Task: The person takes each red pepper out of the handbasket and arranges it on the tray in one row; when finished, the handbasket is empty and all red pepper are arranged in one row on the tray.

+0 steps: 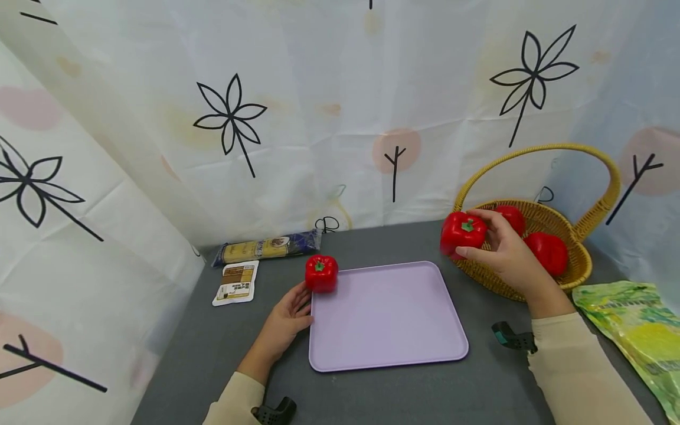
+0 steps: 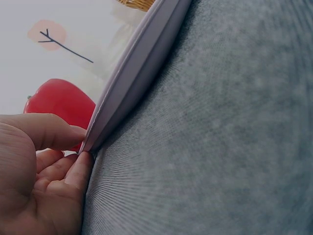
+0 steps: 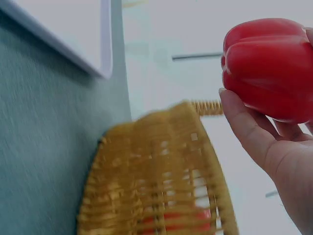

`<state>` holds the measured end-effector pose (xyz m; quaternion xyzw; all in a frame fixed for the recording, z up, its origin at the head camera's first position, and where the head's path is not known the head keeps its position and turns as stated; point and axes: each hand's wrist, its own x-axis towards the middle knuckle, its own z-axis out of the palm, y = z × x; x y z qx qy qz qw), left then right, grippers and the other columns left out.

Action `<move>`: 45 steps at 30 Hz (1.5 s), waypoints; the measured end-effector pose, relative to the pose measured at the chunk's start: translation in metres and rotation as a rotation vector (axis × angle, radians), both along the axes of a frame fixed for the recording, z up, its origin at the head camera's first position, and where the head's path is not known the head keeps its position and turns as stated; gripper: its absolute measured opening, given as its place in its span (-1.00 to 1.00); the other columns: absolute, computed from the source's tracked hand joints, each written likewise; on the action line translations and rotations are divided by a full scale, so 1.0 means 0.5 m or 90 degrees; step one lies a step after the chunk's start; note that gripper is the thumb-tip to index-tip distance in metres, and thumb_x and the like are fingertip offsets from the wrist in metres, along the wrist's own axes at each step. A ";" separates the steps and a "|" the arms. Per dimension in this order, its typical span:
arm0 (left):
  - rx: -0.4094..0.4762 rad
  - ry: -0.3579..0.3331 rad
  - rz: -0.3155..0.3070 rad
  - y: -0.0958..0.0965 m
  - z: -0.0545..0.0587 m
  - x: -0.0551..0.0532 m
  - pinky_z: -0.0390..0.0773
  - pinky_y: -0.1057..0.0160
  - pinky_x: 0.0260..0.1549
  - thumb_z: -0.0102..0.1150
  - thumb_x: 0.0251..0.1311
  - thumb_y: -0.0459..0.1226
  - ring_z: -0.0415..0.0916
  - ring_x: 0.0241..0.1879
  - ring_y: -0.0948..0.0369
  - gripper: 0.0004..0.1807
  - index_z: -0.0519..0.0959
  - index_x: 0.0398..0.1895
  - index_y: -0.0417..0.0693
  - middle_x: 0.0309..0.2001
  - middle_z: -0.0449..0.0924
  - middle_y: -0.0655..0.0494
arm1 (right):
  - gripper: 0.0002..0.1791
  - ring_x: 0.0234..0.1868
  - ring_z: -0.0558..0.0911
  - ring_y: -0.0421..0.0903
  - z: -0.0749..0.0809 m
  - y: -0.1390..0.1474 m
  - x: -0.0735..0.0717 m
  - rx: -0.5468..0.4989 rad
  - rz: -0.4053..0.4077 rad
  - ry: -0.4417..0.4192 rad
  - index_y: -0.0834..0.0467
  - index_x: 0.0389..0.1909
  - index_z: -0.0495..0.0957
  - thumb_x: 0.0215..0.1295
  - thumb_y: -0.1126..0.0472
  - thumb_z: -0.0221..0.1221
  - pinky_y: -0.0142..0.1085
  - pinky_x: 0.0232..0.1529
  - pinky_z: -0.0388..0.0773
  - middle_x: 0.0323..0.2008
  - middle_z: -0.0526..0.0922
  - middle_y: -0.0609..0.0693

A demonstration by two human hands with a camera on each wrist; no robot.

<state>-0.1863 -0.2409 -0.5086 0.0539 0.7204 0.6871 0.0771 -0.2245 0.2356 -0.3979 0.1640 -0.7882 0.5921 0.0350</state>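
A red bell pepper (image 1: 463,232) with a green stem is gripped in my right hand (image 1: 502,254), above the near left rim of the wicker basket (image 1: 491,286). In the right wrist view the fingers wrap round this pepper (image 3: 269,68), which is clear of the basket. My left hand (image 1: 287,321) is at the left edge of the lilac tray (image 1: 390,319); in the left wrist view its thumb and fingers pinch the tray's rim (image 2: 124,73). Another red bell pepper (image 1: 321,273) sits at the tray's far left corner. Two more peppers (image 1: 546,252) lie inside the basket.
Behind the tray's left side lie a blue and yellow packet (image 1: 268,247) and a white and brown pouch (image 1: 236,283). A green and yellow bag (image 1: 634,330) rests at the right. The basket's tall handle (image 1: 536,147) arches over it. A patterned curtain (image 1: 319,118) closes off the back.
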 end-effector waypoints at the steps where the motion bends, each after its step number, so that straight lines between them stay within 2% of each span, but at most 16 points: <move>1: 0.000 0.000 -0.001 0.000 0.001 0.001 0.41 0.11 0.39 0.24 0.28 -0.68 0.16 0.62 -0.12 -0.06 0.12 0.72 -0.31 0.67 0.15 -0.22 | -0.01 0.49 0.31 0.24 -0.001 -0.008 0.000 0.004 0.006 -0.003 0.19 0.69 0.04 0.40 0.36 0.43 -0.47 0.08 0.64 0.54 0.24 0.23; 8: -0.002 -0.003 -0.003 -0.001 0.002 0.001 0.41 0.09 0.39 0.25 0.30 -0.66 0.16 0.62 -0.13 -0.07 0.13 0.72 -0.29 0.67 0.15 -0.21 | -0.01 0.45 0.34 0.24 -0.015 -0.061 0.005 -0.005 0.071 -0.002 0.21 0.65 0.12 0.32 0.39 0.47 -0.32 0.07 0.71 0.49 0.31 0.25; 19: -0.002 -0.002 0.004 0.000 0.007 0.003 0.41 0.10 0.39 0.21 0.27 -0.69 0.15 0.62 -0.13 -0.07 0.11 0.71 -0.32 0.67 0.15 -0.23 | -0.10 0.44 0.33 0.40 -0.042 -0.120 0.001 -0.046 0.192 0.011 0.38 0.61 0.16 0.31 0.47 0.37 -0.22 0.12 0.71 0.47 0.30 0.38; 23: -0.005 0.007 -0.003 -0.001 0.008 0.005 0.40 0.07 0.40 0.20 0.27 -0.69 0.12 0.63 -0.18 -0.07 0.10 0.70 -0.37 0.66 0.14 -0.29 | -0.08 0.43 0.37 0.38 -0.049 -0.140 0.002 -0.022 0.187 0.010 0.32 0.60 0.21 0.28 0.40 0.44 -0.20 0.12 0.72 0.45 0.34 0.33; 27: -0.002 0.003 -0.006 0.000 0.010 0.005 0.41 0.10 0.40 0.19 0.27 -0.70 0.12 0.63 -0.16 -0.07 0.10 0.70 -0.35 0.67 0.14 -0.26 | -0.05 0.41 0.41 0.33 -0.056 -0.161 0.004 0.000 0.187 -0.010 0.26 0.60 0.25 0.25 0.35 0.51 -0.17 0.13 0.72 0.43 0.38 0.27; 35: 0.000 0.007 -0.008 0.002 0.012 0.006 0.40 0.09 0.40 0.21 0.27 -0.69 0.11 0.63 -0.19 -0.07 0.09 0.70 -0.37 0.67 0.12 -0.30 | -0.09 0.39 0.43 0.27 -0.066 -0.208 -0.004 0.044 0.222 -0.034 0.21 0.58 0.31 0.26 0.30 0.54 -0.10 0.16 0.73 0.43 0.41 0.20; 39: 0.006 0.007 -0.005 0.001 0.010 0.005 0.39 0.08 0.41 0.20 0.27 -0.70 0.12 0.63 -0.18 -0.07 0.10 0.70 -0.36 0.67 0.12 -0.29 | -0.10 0.37 0.46 0.25 -0.060 -0.234 -0.014 0.091 0.223 -0.047 0.20 0.56 0.33 0.25 0.26 0.54 -0.02 0.16 0.73 0.40 0.46 0.17; 45: 0.009 0.008 -0.012 0.001 0.006 0.003 0.38 0.08 0.42 0.18 0.27 -0.71 0.11 0.63 -0.17 -0.07 0.08 0.71 -0.37 0.67 0.11 -0.30 | -0.14 0.40 0.47 0.25 -0.063 -0.271 -0.033 0.175 0.227 -0.081 0.23 0.55 0.35 0.30 0.20 0.53 0.10 0.27 0.64 0.40 0.49 0.16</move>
